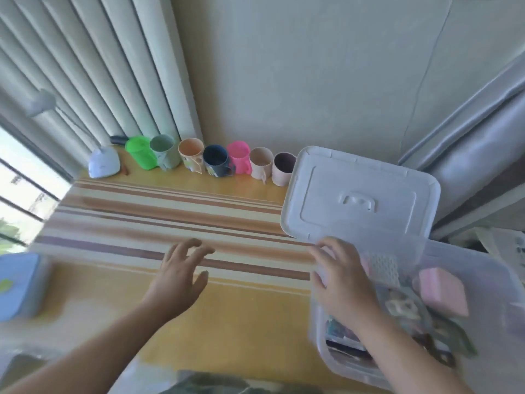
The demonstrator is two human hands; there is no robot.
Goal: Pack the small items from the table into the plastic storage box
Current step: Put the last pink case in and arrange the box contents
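Fingers: right hand (pixel 342 275) clamped on lid (pixel 360 197) edge; left hand (pixel 179 275) spread, empty.

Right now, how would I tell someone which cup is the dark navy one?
Look along the back edge of the table at the row of cups against the wall. The navy cup sits mid-row between a peach cup and a bright pink cup, the only dark blue one.

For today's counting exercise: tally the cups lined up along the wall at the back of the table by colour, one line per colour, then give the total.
Green cup: 1
Grey-green cup: 1
Peach cup: 1
Dark blue cup: 1
Bright pink cup: 1
Beige cup: 1
Pale cup with dark purple inside: 1
Total: 7
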